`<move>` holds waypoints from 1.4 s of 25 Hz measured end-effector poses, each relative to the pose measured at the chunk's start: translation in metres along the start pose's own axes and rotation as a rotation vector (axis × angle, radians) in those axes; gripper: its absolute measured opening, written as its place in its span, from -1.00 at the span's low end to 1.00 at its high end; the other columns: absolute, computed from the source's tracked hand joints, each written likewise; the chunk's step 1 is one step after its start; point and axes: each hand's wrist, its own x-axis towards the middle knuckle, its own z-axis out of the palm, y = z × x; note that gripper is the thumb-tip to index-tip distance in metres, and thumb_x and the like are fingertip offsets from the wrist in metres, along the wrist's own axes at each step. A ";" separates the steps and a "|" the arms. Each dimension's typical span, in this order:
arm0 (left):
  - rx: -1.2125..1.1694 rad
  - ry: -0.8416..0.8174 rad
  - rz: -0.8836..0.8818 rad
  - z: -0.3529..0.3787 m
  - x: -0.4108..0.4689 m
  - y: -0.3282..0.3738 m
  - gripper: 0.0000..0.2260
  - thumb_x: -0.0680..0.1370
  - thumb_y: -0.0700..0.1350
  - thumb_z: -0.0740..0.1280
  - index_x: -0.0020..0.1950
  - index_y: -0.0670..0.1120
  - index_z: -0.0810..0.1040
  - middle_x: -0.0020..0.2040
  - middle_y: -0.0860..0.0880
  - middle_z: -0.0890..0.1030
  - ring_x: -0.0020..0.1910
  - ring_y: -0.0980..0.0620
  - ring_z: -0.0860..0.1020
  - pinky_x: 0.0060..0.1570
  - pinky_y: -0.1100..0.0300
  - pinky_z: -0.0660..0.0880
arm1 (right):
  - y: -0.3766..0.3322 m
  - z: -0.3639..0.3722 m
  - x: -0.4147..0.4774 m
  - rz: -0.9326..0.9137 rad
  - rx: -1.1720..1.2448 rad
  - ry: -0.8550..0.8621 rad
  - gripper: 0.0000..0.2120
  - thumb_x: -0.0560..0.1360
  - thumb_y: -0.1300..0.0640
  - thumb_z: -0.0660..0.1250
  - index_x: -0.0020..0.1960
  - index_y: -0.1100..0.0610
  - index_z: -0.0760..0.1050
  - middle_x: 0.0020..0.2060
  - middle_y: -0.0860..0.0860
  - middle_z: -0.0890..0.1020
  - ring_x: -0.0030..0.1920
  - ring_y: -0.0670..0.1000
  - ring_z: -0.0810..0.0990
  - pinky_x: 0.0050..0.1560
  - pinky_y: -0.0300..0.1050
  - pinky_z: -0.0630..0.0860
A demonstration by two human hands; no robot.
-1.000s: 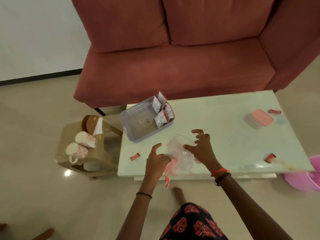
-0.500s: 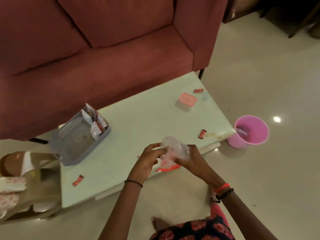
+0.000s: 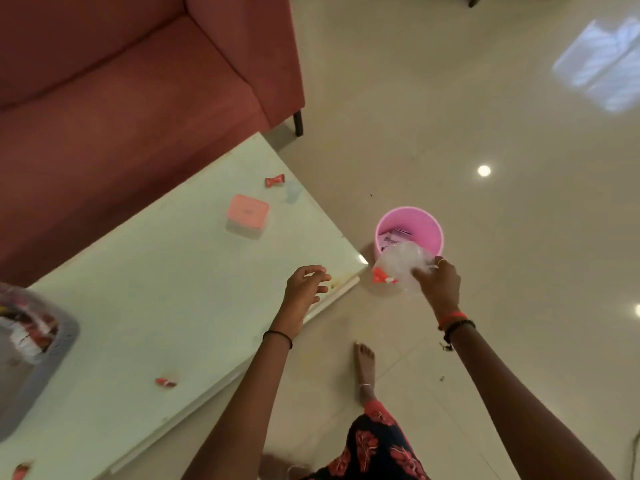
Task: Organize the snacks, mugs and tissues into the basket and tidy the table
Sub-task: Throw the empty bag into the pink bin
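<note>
Since the crumpled clear plastic bag (image 3: 401,262), gripped by the right hand (image 3: 438,284) just over the pink bin (image 3: 415,216), is judged light, limp and slippery, a bunched-middle hold is advised, the left hand (image 3: 304,285) being held loosely open, empty, above the table (image 3: 173,271) corner.

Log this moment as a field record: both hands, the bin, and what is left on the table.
right hand: grips a crumpled clear bag by the near rim of the pink bin
left hand: empty, fingers loosely curled, over the corner of the table
pink bin: on the floor beside the table, litter inside
on table: pink-lidded box, red wrappers, grey basket
</note>
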 end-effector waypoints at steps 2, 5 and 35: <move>-0.008 0.035 0.013 0.026 0.025 0.004 -0.85 0.56 -0.12 0.25 0.11 -0.09 0.50 0.01 -0.07 0.64 -0.23 0.09 0.55 -0.15 0.23 0.47 | 0.012 -0.004 0.047 0.110 0.032 0.062 -0.66 0.40 0.23 0.36 0.15 0.24 0.44 0.02 0.24 0.64 0.04 0.24 0.61 -0.06 -0.03 0.50; -0.026 0.065 0.008 0.059 0.060 0.004 -0.81 0.57 -0.13 0.25 0.15 -0.13 0.50 -0.02 -0.07 0.65 -0.25 0.07 0.55 -0.14 0.21 0.48 | 0.030 0.004 0.113 0.173 0.024 0.103 -0.63 0.42 0.31 0.26 0.21 0.16 0.30 -0.01 0.25 0.62 -0.05 0.26 0.63 -0.12 0.02 0.56; -0.184 0.403 0.110 0.010 0.082 -0.014 -0.92 0.56 -0.14 0.26 -0.01 -0.01 0.54 0.21 -0.14 0.57 0.20 -0.14 0.52 0.17 -0.01 0.47 | 0.007 0.081 0.114 0.020 -0.119 -0.132 -0.46 0.52 0.34 0.18 0.49 0.24 0.19 0.36 0.30 0.31 0.34 0.27 0.34 0.41 0.10 0.25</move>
